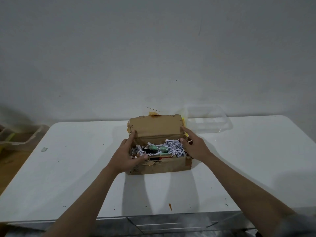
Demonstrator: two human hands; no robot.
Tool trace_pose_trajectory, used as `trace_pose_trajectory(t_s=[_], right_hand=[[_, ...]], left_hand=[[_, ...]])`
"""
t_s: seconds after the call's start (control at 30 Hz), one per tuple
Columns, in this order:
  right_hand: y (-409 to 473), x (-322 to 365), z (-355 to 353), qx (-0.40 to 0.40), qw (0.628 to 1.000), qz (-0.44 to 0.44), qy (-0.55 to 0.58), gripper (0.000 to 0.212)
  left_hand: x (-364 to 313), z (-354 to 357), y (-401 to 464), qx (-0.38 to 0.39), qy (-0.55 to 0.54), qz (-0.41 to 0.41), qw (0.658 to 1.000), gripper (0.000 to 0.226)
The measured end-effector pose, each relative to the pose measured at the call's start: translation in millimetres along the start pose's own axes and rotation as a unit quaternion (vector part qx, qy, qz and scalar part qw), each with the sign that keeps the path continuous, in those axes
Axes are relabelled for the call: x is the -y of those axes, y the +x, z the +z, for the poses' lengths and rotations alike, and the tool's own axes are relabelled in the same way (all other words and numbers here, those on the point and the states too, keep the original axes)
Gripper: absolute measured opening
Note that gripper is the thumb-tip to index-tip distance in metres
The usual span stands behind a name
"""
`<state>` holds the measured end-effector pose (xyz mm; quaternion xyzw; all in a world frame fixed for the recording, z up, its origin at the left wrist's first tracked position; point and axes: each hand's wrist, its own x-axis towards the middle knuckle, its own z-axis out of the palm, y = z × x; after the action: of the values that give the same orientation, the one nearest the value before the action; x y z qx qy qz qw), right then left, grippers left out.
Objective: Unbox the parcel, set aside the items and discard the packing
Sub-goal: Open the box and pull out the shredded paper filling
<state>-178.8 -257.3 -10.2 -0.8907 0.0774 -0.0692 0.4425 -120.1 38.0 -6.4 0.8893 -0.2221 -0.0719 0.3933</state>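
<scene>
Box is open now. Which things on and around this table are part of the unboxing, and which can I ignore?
Part of the job:
cardboard box, flap raised, left hand and right hand on its sides
shredded paper filling it
green items lying in the shreds
clear plastic container behind the box, possibly for the items

Just lying about:
orange scrap on the table's near edge
bin beyond the table's left end

White table: open cardboard box at centre; clear plastic container far right; orange scrap near edge.
</scene>
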Motion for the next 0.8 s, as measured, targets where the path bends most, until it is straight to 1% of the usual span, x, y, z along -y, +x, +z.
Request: trace_pose_trajectory(t_s=[0.17,0.3,0.4,0.47,0.53,0.57,0.6,0.63,0.67,0.7,0.73,0.77,0.8], right_hand=[[-1.6,6.6,-4.1,0.014,1.000,0.004,-0.027,0.049],[0.2,7.8,-4.4,0.041,0.999,0.020,-0.013,0.050],[2.4,2.1,-5.4,0.065,0.997,0.029,-0.004,0.049],[5.1,0.0,-6.6,0.076,0.996,0.036,-0.002,0.050],[5.4,3.5,-8.6,0.051,0.998,0.034,-0.026,0.050],[4.3,7.1,-9.9,0.015,0.999,0.023,-0.043,0.049],[2.3,12.1,-11.4,-0.032,0.998,0.001,-0.052,0.046],[-0.8,18.6,-13.2,-0.075,0.995,-0.030,-0.051,0.041],[-4.6,26.0,-15.0,-0.100,0.992,-0.067,-0.045,0.037],[-8.1,33.2,-15.6,-0.105,0.988,-0.104,-0.039,0.033],[-10.8,39.2,-14.8,-0.088,0.987,-0.133,-0.036,0.030],[-12.1,43.7,-12.4,-0.058,0.987,-0.147,-0.040,0.027],[-11.8,45.1,-8.5,-0.022,0.987,-0.147,-0.057,0.026]], left_hand=[[-4.7,-0.6,1.9,0.032,0.005,-0.008,0.999,0.124],[-3.2,-2.8,3.4,0.060,-0.002,-0.021,0.998,0.133],[-4.3,-2.1,3.0,0.072,0.008,-0.027,0.997,0.136],[-6.1,-2.8,1.2,0.067,0.014,-0.033,0.997,0.136],[-8.4,-5.4,-0.4,0.052,0.038,-0.029,0.997,0.136],[-10.3,-6.9,-0.9,0.038,0.056,-0.021,0.997,0.135],[-13.9,-8.5,-1.8,0.017,0.072,-0.008,0.997,0.132],[-19.1,-9.5,-3.0,-0.017,0.083,0.011,0.996,0.125],[-25.1,-9.3,-4.5,-0.063,0.088,0.034,0.994,0.112],[-32.1,-8.3,-5.3,-0.113,0.087,0.060,0.988,0.093],[-39.3,-6.3,-5.7,-0.156,0.083,0.084,0.981,0.074],[-45.9,-3.9,-5.5,-0.178,0.082,0.104,0.975,0.059],[-50.8,-1.5,-4.4,-0.178,0.085,0.111,0.974,0.050]])
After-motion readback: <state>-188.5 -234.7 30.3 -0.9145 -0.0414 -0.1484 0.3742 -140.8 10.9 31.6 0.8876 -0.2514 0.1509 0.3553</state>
